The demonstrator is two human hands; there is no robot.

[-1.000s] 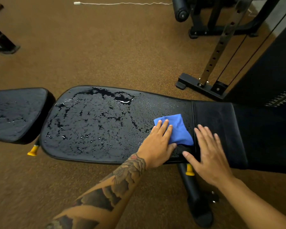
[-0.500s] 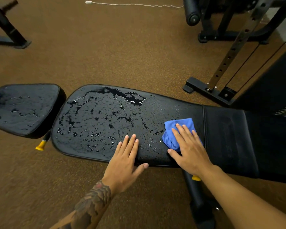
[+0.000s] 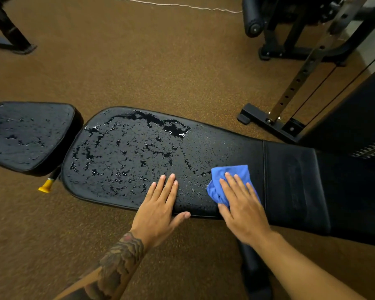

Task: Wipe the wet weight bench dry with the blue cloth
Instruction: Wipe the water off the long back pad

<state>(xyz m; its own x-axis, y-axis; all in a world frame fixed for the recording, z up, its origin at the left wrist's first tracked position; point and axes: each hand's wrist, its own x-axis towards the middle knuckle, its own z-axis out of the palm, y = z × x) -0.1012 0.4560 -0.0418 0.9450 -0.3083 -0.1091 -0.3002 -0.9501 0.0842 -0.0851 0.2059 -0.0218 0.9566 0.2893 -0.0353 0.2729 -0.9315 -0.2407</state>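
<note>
Crumpled blue cloth (image 3: 230,180) (under right hand (image 3: 243,210)) on beaded weight bench (image 3: 128,156).

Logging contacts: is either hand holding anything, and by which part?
Nothing gripped: right hand presses flat on the blue cloth, its near part; left hand rests on the bench.

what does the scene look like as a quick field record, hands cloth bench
back pad: mostly covered in water beads and puddles
seat pad: wet too
blue cloth: bunched on back pad, partly under right hand
left hand: flat on back pad, holds nothing
right hand: fingers straight, pressing blue cloth down
</note>
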